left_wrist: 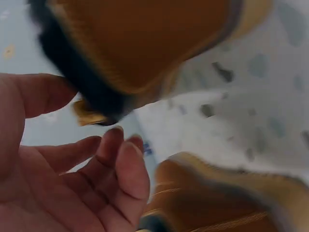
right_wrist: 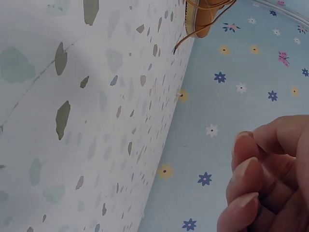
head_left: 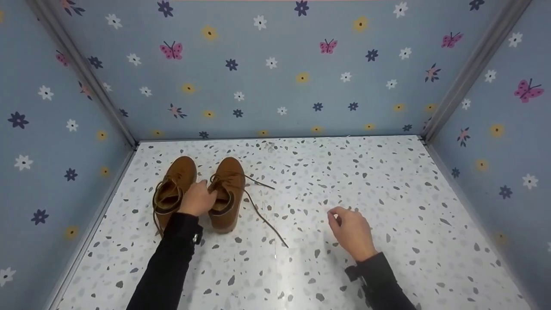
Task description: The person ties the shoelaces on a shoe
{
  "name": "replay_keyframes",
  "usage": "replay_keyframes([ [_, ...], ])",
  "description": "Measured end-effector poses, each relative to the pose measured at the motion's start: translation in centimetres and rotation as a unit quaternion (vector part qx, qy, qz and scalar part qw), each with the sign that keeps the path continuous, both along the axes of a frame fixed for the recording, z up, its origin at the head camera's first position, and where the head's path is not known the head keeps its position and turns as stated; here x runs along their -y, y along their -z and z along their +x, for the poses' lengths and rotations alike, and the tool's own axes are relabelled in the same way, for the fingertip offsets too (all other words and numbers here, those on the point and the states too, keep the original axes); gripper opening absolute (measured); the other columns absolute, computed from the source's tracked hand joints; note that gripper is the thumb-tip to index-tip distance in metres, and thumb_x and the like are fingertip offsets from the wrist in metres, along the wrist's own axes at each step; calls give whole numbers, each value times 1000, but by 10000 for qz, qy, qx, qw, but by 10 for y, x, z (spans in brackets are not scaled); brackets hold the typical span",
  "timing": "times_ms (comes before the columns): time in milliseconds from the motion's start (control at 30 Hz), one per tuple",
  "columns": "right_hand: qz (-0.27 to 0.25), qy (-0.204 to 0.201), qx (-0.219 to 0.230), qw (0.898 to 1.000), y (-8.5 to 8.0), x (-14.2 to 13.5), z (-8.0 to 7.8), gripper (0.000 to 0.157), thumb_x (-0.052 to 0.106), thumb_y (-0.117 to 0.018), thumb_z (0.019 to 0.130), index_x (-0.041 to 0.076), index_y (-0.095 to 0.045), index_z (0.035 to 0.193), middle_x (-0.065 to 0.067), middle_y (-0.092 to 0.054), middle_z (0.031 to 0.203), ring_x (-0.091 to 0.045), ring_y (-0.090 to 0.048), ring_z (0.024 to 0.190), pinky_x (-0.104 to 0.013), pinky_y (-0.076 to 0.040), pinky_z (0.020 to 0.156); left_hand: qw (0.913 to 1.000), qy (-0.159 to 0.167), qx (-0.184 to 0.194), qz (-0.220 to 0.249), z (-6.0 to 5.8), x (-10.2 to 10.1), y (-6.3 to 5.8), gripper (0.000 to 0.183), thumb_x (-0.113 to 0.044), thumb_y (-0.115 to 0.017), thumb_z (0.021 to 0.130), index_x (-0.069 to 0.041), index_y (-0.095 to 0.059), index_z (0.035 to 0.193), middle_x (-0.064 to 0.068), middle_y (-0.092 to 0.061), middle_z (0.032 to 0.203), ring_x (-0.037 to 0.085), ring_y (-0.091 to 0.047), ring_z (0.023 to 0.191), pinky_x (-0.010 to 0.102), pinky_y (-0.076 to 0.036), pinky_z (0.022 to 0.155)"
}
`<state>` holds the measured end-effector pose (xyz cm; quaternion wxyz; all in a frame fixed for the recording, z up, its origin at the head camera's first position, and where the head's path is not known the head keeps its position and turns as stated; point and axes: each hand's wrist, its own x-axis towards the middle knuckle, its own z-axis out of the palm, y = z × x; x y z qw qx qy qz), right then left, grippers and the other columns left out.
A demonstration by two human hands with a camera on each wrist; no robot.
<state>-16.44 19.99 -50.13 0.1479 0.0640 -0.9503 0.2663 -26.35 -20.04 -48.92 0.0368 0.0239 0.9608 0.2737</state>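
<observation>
Two brown lace-up shoes stand side by side on the speckled surface, toes pointing away from me. My left hand reaches between them and pinches the right-hand shoe at its tongue and collar. The left wrist view has the thumb against the dark collar, with the fingertips curled close below it. That shoe's loose laces trail out to the right. The left-hand shoe sits beside the wrist, its lace hanging over its side. Well to the right, my right hand hovers with loosely curled fingers, holding nothing.
The white speckled surface is enclosed by blue flowered panels at the back, left and right. Grey metal posts stand at the back corners.
</observation>
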Motion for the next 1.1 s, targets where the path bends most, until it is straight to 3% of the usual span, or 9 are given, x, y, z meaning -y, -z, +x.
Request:
replay_keyframes([
  [133, -154, -113, 32, 9998, 5, -1, 2, 9, 13, -67, 93, 9, -74, 94, 11, -52, 57, -4, -43, 42, -25, -36, 42, 10000, 57, 27, 9, -10, 5, 20, 30, -14, -44, 102, 10, -62, 102, 27, -63, 94, 40, -61, 89, 51, -49, 81],
  [233, -214, -102, 165, 9996, 7, 0, 2, 11, 14, -65, 94, 8, -75, 95, 12, -52, 56, -4, -44, 42, -25, -37, 41, 9998, -51, 112, 167, -16, 9, 29, 30, -15, -41, 102, 1, -60, 86, 14, -59, 77, 31, -57, 73, 45, -46, 70],
  [300, -215, -64, 225, 9995, 9, 0, 3, 11, 15, -65, 94, 9, -75, 95, 12, -52, 56, -4, -45, 42, -25, -37, 41, 9994, 7, 252, 238, -21, 12, 32, 33, -16, -38, 103, 3, -61, 90, 15, -59, 80, 31, -56, 74, 45, -46, 71],
  [467, -246, -72, 297, 9992, 12, 1, 5, 12, 15, -65, 95, 9, -75, 96, 13, -52, 56, -3, -46, 42, -25, -38, 41, 9975, 273, 490, 441, -28, 15, 36, 39, -14, -33, 103, 11, -58, 119, 25, -63, 104, 35, -58, 90, 48, -47, 82],
  [600, -257, -112, 383, 9989, 14, 0, 4, 12, 14, -65, 94, 8, -75, 97, 13, -51, 56, -4, -45, 43, -25, -38, 42, 9947, 272, 664, 733, -26, 8, 36, 41, -14, -31, 103, 9, -55, 127, 20, -61, 102, 32, -57, 89, 42, -46, 77],
  [700, -238, -174, 296, 9991, 13, 3, 2, 10, 13, -66, 94, 8, -75, 95, 12, -51, 56, -4, -44, 44, -25, -38, 43, 9931, 193, 690, 924, -19, -2, 32, 43, -14, -29, 104, 8, -51, 134, 20, -59, 98, 31, -57, 84, 40, -45, 72],
  [900, -382, -280, 74, 9989, 8, 8, -1, 7, 12, -68, 93, 10, -75, 92, 12, -52, 57, -4, -44, 44, -25, -38, 43, 9914, 92, 381, 1248, -7, -34, 9, 48, -15, -29, 105, 6, -38, 147, 27, -51, 138, 35, -55, 112, 46, -44, 93],
  [967, -523, -322, 46, 9981, 5, 11, -1, 7, 12, -68, 93, 11, -75, 92, 13, -53, 58, -3, -44, 45, -24, -39, 44, 9896, 63, 260, 1416, -2, -47, 0, 48, -16, -30, 105, 3, -37, 149, 25, -49, 141, 35, -57, 111, 46, -45, 93],
  [1100, -956, -530, 56, 9940, -6, 17, -3, 8, 12, -67, 94, 10, -74, 95, 13, -54, 60, -5, -46, 47, -25, -40, 46, 9858, 130, -56, 1673, 10, -72, -21, 48, -16, -31, 105, -1, -38, 150, 21, -53, 140, 32, -59, 93, 42, -47, 78],
])
